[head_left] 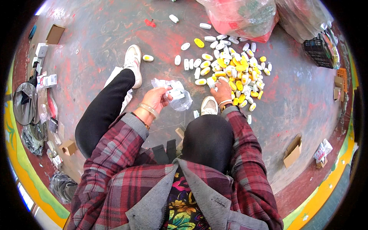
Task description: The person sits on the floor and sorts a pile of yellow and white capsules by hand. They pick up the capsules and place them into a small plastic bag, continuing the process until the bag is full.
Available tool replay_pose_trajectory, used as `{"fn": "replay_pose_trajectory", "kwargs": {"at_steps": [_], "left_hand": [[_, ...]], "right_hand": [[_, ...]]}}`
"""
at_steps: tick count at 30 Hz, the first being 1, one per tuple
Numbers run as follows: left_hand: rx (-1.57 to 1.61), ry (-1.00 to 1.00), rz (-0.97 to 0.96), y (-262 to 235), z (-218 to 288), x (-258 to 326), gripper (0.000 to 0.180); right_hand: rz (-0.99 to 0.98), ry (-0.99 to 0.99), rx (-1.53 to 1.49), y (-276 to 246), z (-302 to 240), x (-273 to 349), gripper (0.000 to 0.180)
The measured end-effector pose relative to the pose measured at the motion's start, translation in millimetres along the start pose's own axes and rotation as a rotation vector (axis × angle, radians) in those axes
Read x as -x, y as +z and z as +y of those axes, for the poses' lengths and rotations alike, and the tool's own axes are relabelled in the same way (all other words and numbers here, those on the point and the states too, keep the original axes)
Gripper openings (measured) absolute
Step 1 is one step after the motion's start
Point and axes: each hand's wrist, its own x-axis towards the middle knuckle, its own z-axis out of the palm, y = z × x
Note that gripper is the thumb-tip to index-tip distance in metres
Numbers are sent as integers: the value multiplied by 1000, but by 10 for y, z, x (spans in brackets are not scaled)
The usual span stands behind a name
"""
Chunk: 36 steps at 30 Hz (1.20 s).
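My left hand [156,100] is closed on the gathered edge of a clear plastic bag [183,101], which hangs between my feet with some white pieces inside. To the right, at the near left edge of a heap of small oval plastic pieces [239,74], my right hand [222,92] has its fingers bent and pressed against a white oval piece [211,82]. The heap mixes white pieces, yellow pieces and white ones with a yellow patch. My own fingers partly hide the piece at the right hand.
Several stray pieces lie left of the heap, one [148,58] beside my left shoe [132,61]. Large filled plastic bags [241,17] stand behind it. A black crate [321,50] is at the far right, an open cardboard box [293,151] nearer. Boxes and a grey round bin [25,103] line the left.
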Motion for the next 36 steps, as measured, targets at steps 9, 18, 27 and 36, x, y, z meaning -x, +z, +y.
{"fn": "replay_pose_trajectory", "kwargs": {"at_steps": [9, 18, 27, 36], "left_hand": [[12, 2, 26, 3, 10, -11, 23], [4, -7, 33, -49, 19, -30, 22], [19, 9, 119, -130, 97, -29, 20], [-204, 11, 123, -271, -94, -253, 8]], "right_hand": [[-1015, -353, -689, -568, -506, -190, 31], [-887, -81, -91, -224, -942, -253, 41], [-686, 207, -1029, -243, -572, -235, 22], [-694, 252, -1637, -543, -412, 125, 21]]}}
